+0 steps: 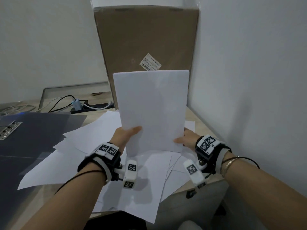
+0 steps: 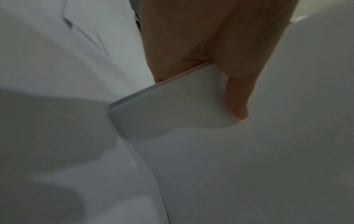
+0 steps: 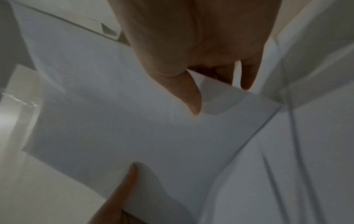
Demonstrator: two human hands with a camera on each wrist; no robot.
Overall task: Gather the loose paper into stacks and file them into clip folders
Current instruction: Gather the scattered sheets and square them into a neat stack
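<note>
Stack (image 1: 152, 110) held upright in both grips.
Left hand (image 1: 126, 135) and right hand (image 1: 186, 140) pinch its lower edges; loose sheets (image 1: 93, 143) beneath, open folder (image 1: 33, 133) left.

Matt white paper makes up the held stack (image 1: 152, 110) and loose sheets (image 1: 93, 146). At nine o'clock, a glossy dark plastic folder (image 1: 38, 130) with a metal clip (image 1: 9, 130) is seen; at twelve, matt brown cardboard box (image 1: 146, 39).

I see bare forearms with a black wrist strap (image 1: 98, 165) on each, carrying white camera modules (image 1: 130, 173) with black-and-white fiducial markers (image 1: 107, 149). Thin black cables (image 1: 74, 179) trail back; bracelets (image 1: 228, 163) circle the right wrist.
</note>
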